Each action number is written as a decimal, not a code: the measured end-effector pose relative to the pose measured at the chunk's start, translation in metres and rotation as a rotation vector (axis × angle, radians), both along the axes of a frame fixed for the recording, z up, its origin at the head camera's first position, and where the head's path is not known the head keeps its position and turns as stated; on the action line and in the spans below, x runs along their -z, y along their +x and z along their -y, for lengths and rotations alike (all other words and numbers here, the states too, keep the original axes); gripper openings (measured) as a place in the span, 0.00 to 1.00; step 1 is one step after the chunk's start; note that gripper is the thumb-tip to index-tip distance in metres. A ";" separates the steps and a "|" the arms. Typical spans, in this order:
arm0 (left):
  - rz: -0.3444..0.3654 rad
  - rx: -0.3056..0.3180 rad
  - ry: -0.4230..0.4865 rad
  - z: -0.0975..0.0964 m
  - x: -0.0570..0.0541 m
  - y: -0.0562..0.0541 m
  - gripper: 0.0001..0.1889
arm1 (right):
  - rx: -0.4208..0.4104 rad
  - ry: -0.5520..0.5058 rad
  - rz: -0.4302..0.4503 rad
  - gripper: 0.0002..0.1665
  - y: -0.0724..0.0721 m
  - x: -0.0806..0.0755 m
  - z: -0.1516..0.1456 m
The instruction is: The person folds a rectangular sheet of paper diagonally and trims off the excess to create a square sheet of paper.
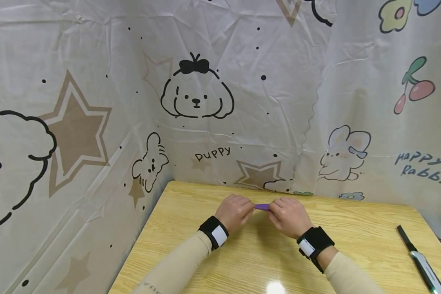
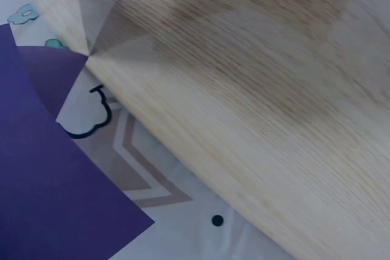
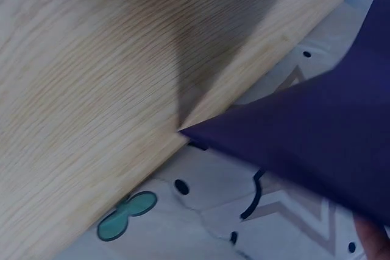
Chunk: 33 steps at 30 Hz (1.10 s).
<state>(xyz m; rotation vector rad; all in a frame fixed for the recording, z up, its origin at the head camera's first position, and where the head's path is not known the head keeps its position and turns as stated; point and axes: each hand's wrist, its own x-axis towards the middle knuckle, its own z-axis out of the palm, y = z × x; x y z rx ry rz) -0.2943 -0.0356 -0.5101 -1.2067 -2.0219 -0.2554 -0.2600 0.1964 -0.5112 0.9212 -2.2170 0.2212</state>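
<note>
A folded piece of purple paper (image 1: 262, 207) spans the gap between my two hands, near the far edge of the table. My left hand (image 1: 236, 212) grips its left end with curled fingers. At the other end, my right hand (image 1: 289, 216) pinches it. In the left wrist view the purple paper (image 2: 55, 156) shows flat faces and pointed corners. The right wrist view has the paper (image 3: 304, 138) narrowing to a tip that meets its shadow on the wood, with a fingertip (image 3: 373, 238) at its lower edge. The hands hide much of the paper in the head view.
A knife-like tool (image 1: 422, 261) with a black blade and a grey-and-black handle lies at the right of the wooden table (image 1: 191, 196). Printed cloth (image 1: 206, 24) with cartoon animals hangs behind and at the left, close to the table's edges.
</note>
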 end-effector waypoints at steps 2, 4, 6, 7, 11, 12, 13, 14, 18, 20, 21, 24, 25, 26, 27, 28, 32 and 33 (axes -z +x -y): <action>-0.007 0.006 0.007 -0.003 -0.001 0.001 0.03 | -0.001 0.005 -0.012 0.03 0.000 0.000 0.003; 0.000 0.017 0.010 -0.007 -0.003 0.002 0.02 | -0.001 0.009 -0.017 0.02 -0.001 0.000 0.005; 0.012 0.024 0.003 -0.010 -0.004 0.003 0.02 | -0.002 0.012 -0.018 0.02 -0.002 0.001 0.005; 0.017 0.026 -0.001 -0.011 -0.005 0.004 0.02 | -0.002 0.013 -0.017 0.03 -0.002 0.001 0.005; 0.027 0.017 -0.011 -0.015 -0.007 0.006 0.02 | -0.001 0.024 -0.022 0.02 -0.003 0.002 0.004; 0.029 0.010 -0.013 -0.016 -0.007 0.006 0.02 | -0.003 0.026 -0.026 0.02 -0.003 0.002 0.004; 0.034 0.003 -0.014 -0.017 -0.007 0.007 0.02 | -0.006 0.027 -0.031 0.02 -0.003 0.002 0.004; 0.038 -0.004 -0.015 -0.017 -0.007 0.007 0.02 | -0.008 0.030 -0.032 0.02 -0.003 0.002 0.004; 0.047 -0.013 -0.017 -0.021 -0.007 0.008 0.02 | -0.024 0.025 -0.048 0.02 -0.003 0.000 0.007; 0.040 -0.013 -0.015 -0.024 -0.007 0.009 0.03 | -0.030 0.022 -0.054 0.04 -0.002 -0.002 0.010; 0.034 -0.011 -0.015 -0.025 -0.007 0.009 0.03 | -0.033 0.019 -0.060 0.05 -0.002 -0.002 0.011; 0.023 -0.013 -0.019 -0.026 -0.007 0.010 0.03 | -0.045 0.020 -0.075 0.07 -0.001 -0.003 0.013; 0.018 -0.013 -0.021 -0.026 -0.008 0.010 0.03 | -0.047 0.020 -0.079 0.08 -0.001 -0.003 0.013; 0.008 -0.013 -0.022 -0.026 -0.008 0.010 0.02 | -0.050 0.020 -0.083 0.08 -0.001 -0.003 0.013; 0.004 -0.013 -0.026 -0.025 -0.007 0.010 0.03 | -0.052 0.020 -0.086 0.08 -0.001 -0.003 0.013; 0.001 -0.012 -0.029 -0.025 -0.007 0.010 0.03 | -0.055 0.021 -0.088 0.08 0.000 -0.002 0.013; -0.006 -0.005 -0.034 -0.023 -0.007 0.010 0.03 | -0.052 0.031 -0.080 0.09 0.000 -0.001 0.012; -0.003 -0.002 -0.035 -0.023 -0.007 0.010 0.03 | -0.050 0.033 -0.075 0.09 0.000 -0.001 0.012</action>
